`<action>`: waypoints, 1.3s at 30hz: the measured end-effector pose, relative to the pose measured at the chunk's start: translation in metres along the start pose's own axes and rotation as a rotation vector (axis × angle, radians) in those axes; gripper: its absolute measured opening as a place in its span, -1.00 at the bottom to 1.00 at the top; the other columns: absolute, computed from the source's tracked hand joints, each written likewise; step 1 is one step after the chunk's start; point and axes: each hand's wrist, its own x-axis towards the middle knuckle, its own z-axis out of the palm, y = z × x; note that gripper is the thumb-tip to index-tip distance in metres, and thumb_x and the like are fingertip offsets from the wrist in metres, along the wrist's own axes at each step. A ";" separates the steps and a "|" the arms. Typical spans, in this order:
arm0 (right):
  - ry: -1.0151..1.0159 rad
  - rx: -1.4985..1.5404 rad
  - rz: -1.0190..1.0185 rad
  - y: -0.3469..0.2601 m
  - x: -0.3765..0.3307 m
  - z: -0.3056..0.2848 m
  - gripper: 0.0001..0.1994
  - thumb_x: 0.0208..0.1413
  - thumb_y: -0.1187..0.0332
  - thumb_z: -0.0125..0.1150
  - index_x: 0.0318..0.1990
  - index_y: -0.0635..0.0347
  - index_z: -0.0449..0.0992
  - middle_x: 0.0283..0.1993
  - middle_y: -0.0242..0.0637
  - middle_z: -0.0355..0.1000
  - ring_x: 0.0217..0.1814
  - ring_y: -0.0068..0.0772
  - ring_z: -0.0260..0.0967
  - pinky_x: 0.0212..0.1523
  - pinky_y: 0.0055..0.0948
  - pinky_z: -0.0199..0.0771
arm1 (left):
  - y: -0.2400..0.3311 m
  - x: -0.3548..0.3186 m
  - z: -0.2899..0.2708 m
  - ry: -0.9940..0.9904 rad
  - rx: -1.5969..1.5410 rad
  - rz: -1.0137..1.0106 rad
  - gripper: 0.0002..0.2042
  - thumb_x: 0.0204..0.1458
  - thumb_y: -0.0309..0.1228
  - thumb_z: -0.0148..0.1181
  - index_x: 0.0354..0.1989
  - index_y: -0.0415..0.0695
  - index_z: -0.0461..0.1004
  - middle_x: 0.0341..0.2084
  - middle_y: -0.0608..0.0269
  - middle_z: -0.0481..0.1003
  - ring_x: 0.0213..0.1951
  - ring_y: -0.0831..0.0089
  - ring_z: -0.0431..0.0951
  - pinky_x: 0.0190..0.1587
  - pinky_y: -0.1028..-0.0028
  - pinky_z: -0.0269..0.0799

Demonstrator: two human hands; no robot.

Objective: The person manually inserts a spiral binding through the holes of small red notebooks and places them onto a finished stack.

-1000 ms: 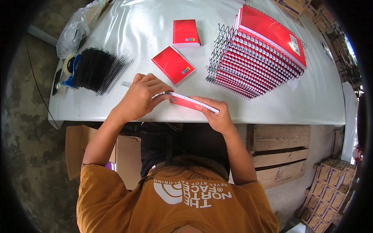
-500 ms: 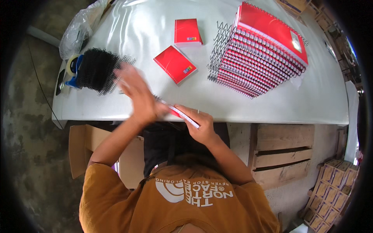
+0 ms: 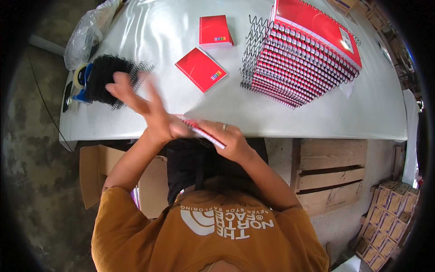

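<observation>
My right hand (image 3: 232, 141) grips a small red-covered notebook (image 3: 207, 135) near the table's front edge, its white page edges showing. Dark wire loops run along the side of the notebook nearest my left hand (image 3: 153, 112). That hand is open, its fingers spread and blurred by motion, with the heel of the palm against the looped edge. Beyond it sits a bundle of black wire spirals (image 3: 108, 81). Farther out lie a red notebook without a spiral (image 3: 201, 69) and a small stack of the same kind (image 3: 215, 31).
A tall stack of spiral-bound red notebooks (image 3: 312, 34) rises at the right, with black spirals sticking out of its left side. A blue tape dispenser (image 3: 84, 93) and a clear plastic bag (image 3: 86, 34) are at the left. An open cardboard box (image 3: 93, 174) stands below the table (image 3: 317, 127).
My left hand has turned and spread its fingers, sliding its palm along the notebook's looped edge. The notebook and my right hand have shifted slightly left.
</observation>
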 end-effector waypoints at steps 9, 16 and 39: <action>0.003 0.029 -0.005 0.009 0.005 0.003 -0.45 -0.09 0.60 0.12 0.15 0.15 0.27 -0.07 -0.06 0.44 -0.12 -0.03 0.44 -0.19 -0.26 0.47 | 0.003 -0.048 0.003 -0.168 0.088 0.242 -0.13 -0.17 0.40 -0.17 0.07 -0.20 0.25 0.08 -0.44 0.08 0.11 -0.43 0.08 0.11 -0.30 -0.13; -0.018 0.175 0.210 0.011 0.012 -0.012 -0.40 -0.07 0.52 0.18 0.19 0.13 0.15 -0.03 -0.08 0.42 -0.10 0.00 0.43 -0.15 -0.24 0.46 | 0.036 -0.039 0.007 -0.263 -0.009 0.599 0.06 -0.15 0.39 -0.17 0.17 -0.52 -0.01 0.18 -0.48 -0.11 0.21 -0.51 -0.24 0.16 -0.33 -0.39; 0.061 0.255 0.398 0.014 0.018 -0.009 -0.36 -0.03 0.62 0.11 0.21 0.14 -0.02 -0.20 -0.03 0.43 -0.12 -0.02 0.47 -0.17 -0.32 0.45 | 0.046 0.062 -0.006 -0.794 -0.261 0.077 -0.74 -0.27 -0.40 0.38 -0.34 -0.04 0.50 -0.47 0.37 0.50 -0.34 0.42 0.47 -0.11 0.40 0.18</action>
